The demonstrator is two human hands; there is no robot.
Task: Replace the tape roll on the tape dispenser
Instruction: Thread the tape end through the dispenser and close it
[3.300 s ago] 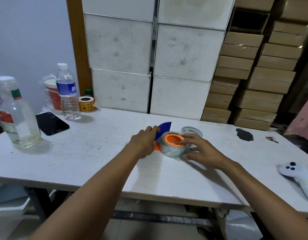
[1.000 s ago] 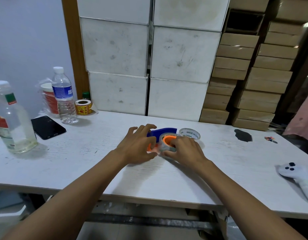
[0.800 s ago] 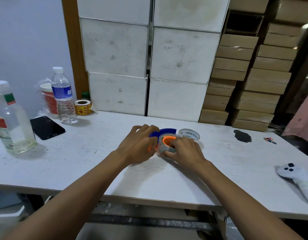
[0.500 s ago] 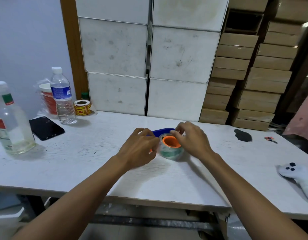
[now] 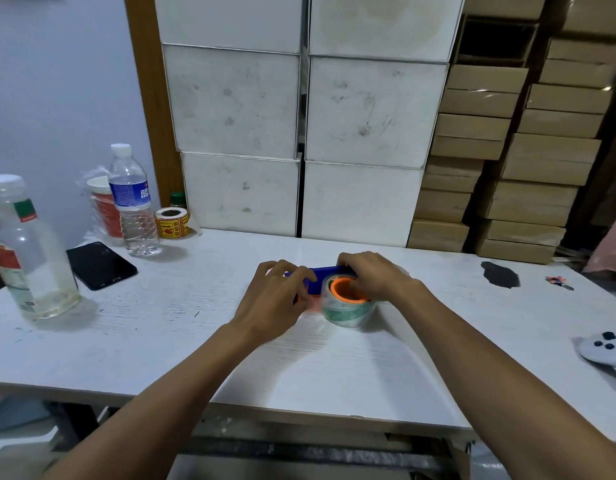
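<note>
left hand [image 5: 277,299] curls onto the handle end of the dispenser [image 5: 317,277], fingers wrapped over the blue body, pinning it flat to the tabletop [image 5: 195,327]. right hand [image 5: 372,277] comes over the top from the far side, fingertips pressing on the dispenser just behind the roll [image 5: 348,304]; whether it truly grips or only presses, i cannot tell. the two hands sit close together, either side of the roll.

the roll, clear tape, sits around the orange hub [image 5: 348,289], hole facing up, and looks fully down on it. so the step, i'd say, is seating and threading. to do it well: keep the left hand holding the body firm so nothing skates, check the roll is square on the hub, then find the free end and lead it toward the cutter without letting it stick back on itself.

the dispenser lies on its side, mid-tabletop, long axis running left to right: handle end under the left hand, roll end to the right. the cutter end is hidden, so its heading is unclear.

well left of the dispenser: a phone [image 5: 100,265] and a bottle [image 5: 133,202].
</note>
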